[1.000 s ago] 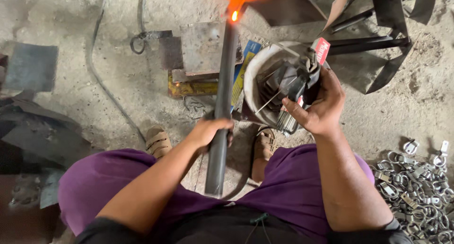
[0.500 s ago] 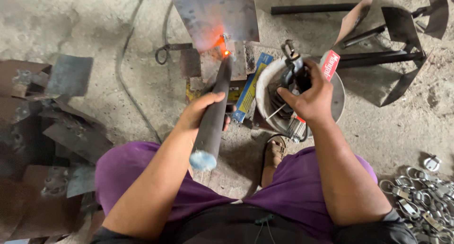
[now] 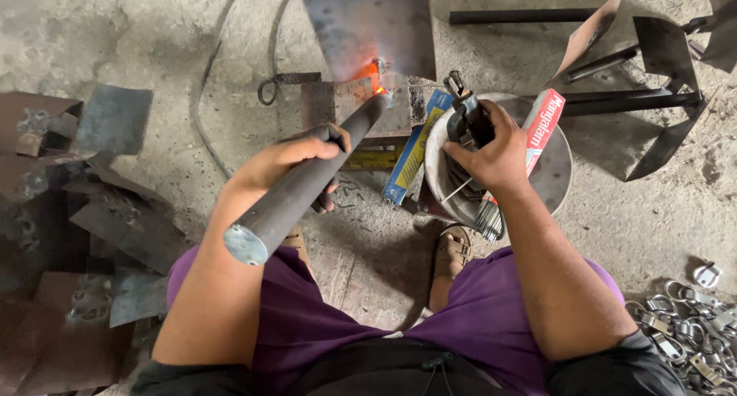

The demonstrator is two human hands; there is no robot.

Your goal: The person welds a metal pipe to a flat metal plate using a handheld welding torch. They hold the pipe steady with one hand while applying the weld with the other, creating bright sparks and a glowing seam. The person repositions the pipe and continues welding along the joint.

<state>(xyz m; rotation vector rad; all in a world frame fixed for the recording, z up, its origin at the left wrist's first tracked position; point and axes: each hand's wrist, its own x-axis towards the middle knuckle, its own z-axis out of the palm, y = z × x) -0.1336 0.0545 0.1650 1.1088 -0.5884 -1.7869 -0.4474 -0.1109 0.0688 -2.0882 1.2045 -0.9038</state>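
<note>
Purple trousers [image 3: 322,327] fill the near edge of the view, with sandalled feet [image 3: 451,250] planted on the concrete floor [image 3: 138,43] just beyond the knees. Scrap steel plates [image 3: 84,212] are piled at the person's left, and a heap of small shiny metal rings and clips [image 3: 691,319] is seen at the near right.

A thick dark steel bar [image 3: 307,182] is grasped around its middle by the left hand [image 3: 288,159], the fingers wrapped fully round it. The cut, bright end of the bar points back toward the camera, while its far end is held against a glowing orange spot [image 3: 371,79] at the lower edge of a flat steel sheet [image 3: 368,23] lying on the floor.

A black welding electrode holder [image 3: 465,119] is clenched in the right hand [image 3: 495,152], which is held over a round metal bowl [image 3: 556,165]. A bundle of thin welding rods [image 3: 487,219] hangs over the bowl's near rim, and a red and white box [image 3: 542,127] is propped inside it. A blue and yellow packet [image 3: 411,154] lies just beside the bowl, between it and the bar.

Farther off, a dark cable [image 3: 201,112] runs across the floor, and black bars with pointed steel blades [image 3: 660,58] are laid at the far right.
</note>
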